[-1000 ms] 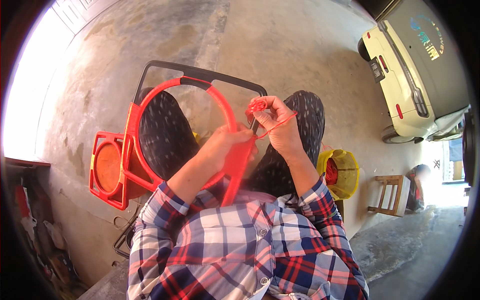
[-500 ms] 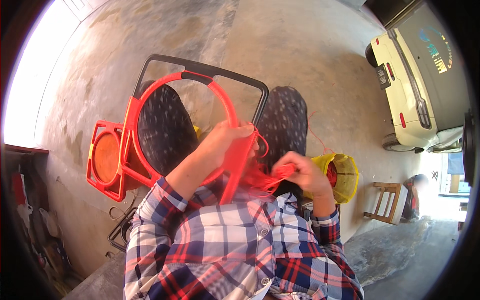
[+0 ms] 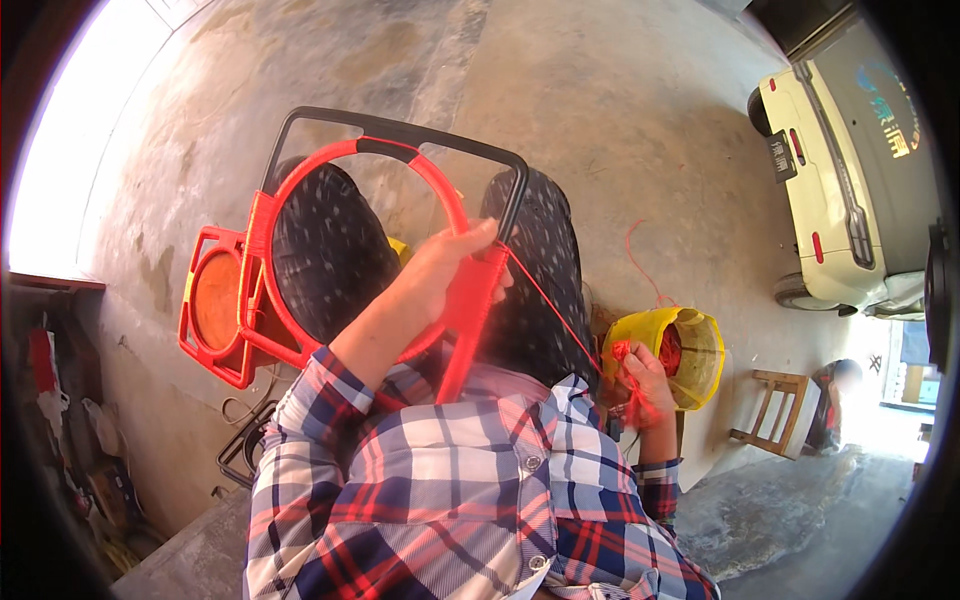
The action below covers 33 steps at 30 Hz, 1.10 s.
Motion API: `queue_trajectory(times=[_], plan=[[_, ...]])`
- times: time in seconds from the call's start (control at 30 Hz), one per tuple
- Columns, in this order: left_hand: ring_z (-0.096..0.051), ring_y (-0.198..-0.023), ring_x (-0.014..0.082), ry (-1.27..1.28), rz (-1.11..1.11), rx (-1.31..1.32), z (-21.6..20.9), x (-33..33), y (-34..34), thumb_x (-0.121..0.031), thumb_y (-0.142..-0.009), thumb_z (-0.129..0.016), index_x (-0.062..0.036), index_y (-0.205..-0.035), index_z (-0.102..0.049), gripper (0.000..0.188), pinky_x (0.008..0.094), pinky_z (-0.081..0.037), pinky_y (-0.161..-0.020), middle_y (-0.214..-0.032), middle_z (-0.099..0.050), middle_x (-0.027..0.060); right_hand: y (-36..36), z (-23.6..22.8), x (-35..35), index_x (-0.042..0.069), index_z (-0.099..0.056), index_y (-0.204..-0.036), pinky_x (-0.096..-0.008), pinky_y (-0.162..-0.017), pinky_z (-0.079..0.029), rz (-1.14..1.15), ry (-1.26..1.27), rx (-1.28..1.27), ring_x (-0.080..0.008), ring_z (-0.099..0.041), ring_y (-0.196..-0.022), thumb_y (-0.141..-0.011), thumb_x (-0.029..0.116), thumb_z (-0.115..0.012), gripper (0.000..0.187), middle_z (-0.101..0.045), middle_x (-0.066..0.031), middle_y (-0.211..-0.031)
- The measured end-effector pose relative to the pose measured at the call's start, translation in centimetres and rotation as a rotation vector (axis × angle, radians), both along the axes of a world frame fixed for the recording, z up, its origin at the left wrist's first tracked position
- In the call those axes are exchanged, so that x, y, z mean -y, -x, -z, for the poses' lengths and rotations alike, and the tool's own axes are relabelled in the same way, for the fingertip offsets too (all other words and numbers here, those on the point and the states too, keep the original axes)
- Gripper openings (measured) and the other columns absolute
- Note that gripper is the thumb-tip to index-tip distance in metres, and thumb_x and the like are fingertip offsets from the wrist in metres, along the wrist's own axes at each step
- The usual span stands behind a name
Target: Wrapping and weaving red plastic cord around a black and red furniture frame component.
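Observation:
My left hand is closed around the right side of a frame, a black rectangle with a ring in it. Red cord is wrapped over much of the frame; its top bar and upper right corner are bare black. Over my thighs, the frame stands tilted. My right hand is closed on a bunch of red cord, out to the right beside a yellow container. One strand runs taut from the frame's right side to that bunch. The fingers under the frame are partly hidden.
Red cord fills part of the yellow container, and a loose strand trails on the concrete floor. A second red-wrapped frame stands at left. Farther right are a wooden stool and a parked vehicle. Dark clutter lines the left edge.
My right hand has moved right and slightly down with the cord, away from the frame. The strand between them has drawn straight. My left hand keeps its hold.

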State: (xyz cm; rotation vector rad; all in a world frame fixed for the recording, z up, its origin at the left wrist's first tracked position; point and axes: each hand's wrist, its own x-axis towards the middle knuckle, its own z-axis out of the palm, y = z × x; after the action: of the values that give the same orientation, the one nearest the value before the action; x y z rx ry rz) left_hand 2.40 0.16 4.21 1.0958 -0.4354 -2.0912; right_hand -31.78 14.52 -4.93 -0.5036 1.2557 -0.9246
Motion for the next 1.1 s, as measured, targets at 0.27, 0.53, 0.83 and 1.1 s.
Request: queue_trajectory(times=[0.27,0.53,0.83,1.1], plan=[[-0.065,-0.066,0.0224,0.054,0.031,0.059,-0.2,-0.3,0.4,-0.016,-0.089,-0.060,-0.0038,-0.099,-0.060,0.015,0.0337,-0.056,-0.059,-0.080,-0.063,0.0127,-2.8,-1.3,7.2,0.004,-0.054,-0.121,-0.0233,-0.067,-0.046,0.254,0.367,-0.152,-0.0093,-0.058,-0.078,-0.094,0.014,-0.056,0.029,-0.060,-0.0020,-0.086],[-0.059,-0.103,0.0199,0.470,-0.321,0.055,0.7,-1.3,1.5,-0.013,-0.088,-0.055,-0.0037,-0.134,-0.041,0.049,0.0339,-0.052,-0.084,-0.112,-0.059,0.0092,-12.3,-12.2,15.2,0.007,-0.066,-0.094,-0.0277,-0.063,-0.048,-0.286,0.816,-0.744,-0.0171,-0.064,-0.072,-0.088,0.017,-0.066,0.012,-0.066,-0.0051,-0.085],[-0.059,-0.106,0.0240,0.360,-0.161,-0.158,0.2,-1.2,1.8,-0.021,-0.090,-0.051,0.0010,-0.137,-0.039,0.053,0.0357,-0.048,-0.092,-0.123,-0.057,0.0162,-14.1,-8.0,17.6,0.009,-0.067,-0.089,-0.0272,-0.065,-0.047,-0.016,1.106,-0.718,-0.0173,-0.060,-0.074,-0.084,0.021,-0.070,0.014,-0.059,-0.0056,-0.078],[-0.060,-0.102,0.0203,0.222,-0.127,-0.243,2.4,-0.6,0.7,-0.024,-0.093,-0.046,0.0011,-0.126,-0.050,0.042,0.0324,-0.049,-0.087,-0.118,-0.061,0.0129,-12.5,-7.2,13.6,0.002,-0.066,-0.090,-0.0330,-0.068,-0.048,-0.292,0.967,-0.846,-0.0247,-0.062,-0.078,-0.082,0.026,-0.070,0.026,-0.063,-0.0105,-0.084]])
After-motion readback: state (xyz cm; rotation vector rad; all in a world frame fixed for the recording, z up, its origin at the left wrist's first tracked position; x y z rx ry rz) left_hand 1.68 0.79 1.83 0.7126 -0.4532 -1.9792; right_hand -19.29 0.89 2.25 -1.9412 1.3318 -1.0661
